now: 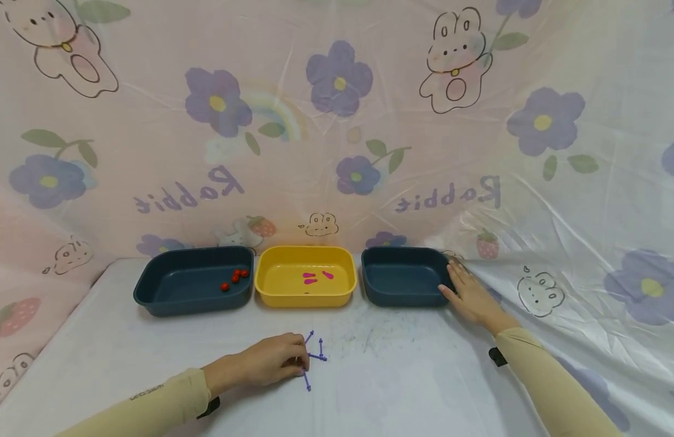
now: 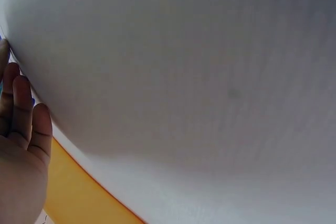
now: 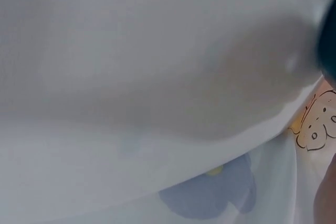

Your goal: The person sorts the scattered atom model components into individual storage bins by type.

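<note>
On the white table in the head view lie several short purple sticks (image 1: 321, 348) with wider ends. My left hand (image 1: 273, 359) reaches down over them, fingers bent and thumb close to the index finger. Stick ends show past its fingertips; I cannot tell whether one is pinched. The left wrist view catches the other fingers (image 2: 22, 103) at its left edge, with blue bits behind them. At the far right, my right hand (image 1: 470, 296) lies with straight fingers against the end of a dark blue tray (image 1: 407, 297), thumb at its front rim.
A yellow tray (image 1: 306, 300) with several pink pieces (image 1: 310, 281) stands in the middle. Left of it, another dark blue tray (image 1: 192, 306) contains several red beads (image 1: 224, 286). Behind the row hangs a patterned cloth (image 1: 293, 152). Dark smudges mark the table before the right tray.
</note>
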Demonstrator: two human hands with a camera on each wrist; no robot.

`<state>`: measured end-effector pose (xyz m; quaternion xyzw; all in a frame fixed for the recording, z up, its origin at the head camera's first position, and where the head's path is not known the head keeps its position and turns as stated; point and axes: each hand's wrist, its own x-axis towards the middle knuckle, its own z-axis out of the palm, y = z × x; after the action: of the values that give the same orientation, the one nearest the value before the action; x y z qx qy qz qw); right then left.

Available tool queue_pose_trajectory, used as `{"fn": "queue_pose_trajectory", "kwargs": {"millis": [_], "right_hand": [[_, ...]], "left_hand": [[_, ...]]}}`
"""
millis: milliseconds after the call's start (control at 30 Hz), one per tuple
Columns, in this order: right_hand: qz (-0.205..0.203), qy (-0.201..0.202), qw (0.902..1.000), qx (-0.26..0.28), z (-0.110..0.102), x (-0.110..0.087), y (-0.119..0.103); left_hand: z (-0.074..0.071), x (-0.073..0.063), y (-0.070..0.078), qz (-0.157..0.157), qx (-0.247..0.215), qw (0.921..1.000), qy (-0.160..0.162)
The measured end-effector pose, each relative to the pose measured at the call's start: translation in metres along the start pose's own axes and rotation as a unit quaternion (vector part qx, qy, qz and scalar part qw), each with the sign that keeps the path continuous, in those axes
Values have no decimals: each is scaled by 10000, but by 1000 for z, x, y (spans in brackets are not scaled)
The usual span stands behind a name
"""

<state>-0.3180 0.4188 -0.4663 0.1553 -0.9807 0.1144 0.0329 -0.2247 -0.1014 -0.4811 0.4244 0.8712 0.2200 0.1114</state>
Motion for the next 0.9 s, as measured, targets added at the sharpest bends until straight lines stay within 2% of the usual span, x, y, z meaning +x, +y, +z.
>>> {"fn": "queue_pose_trajectory", "kwargs": {"millis": [267, 500, 667, 900], "right_hand": [[-19, 25, 10000, -43, 5, 1, 6], [1, 44, 10000, -61, 3, 1, 6], [37, 9, 10000, -25, 0, 0, 1], [88, -52, 9999, 75, -2, -1, -4]], "left_hand": [[1, 1, 0, 87, 65, 9999, 11], [1, 5, -1, 332, -91, 9990, 276], [-4, 14, 3, 487, -129, 9970, 584], [-15, 34, 14, 544, -83, 9937, 980]]}}
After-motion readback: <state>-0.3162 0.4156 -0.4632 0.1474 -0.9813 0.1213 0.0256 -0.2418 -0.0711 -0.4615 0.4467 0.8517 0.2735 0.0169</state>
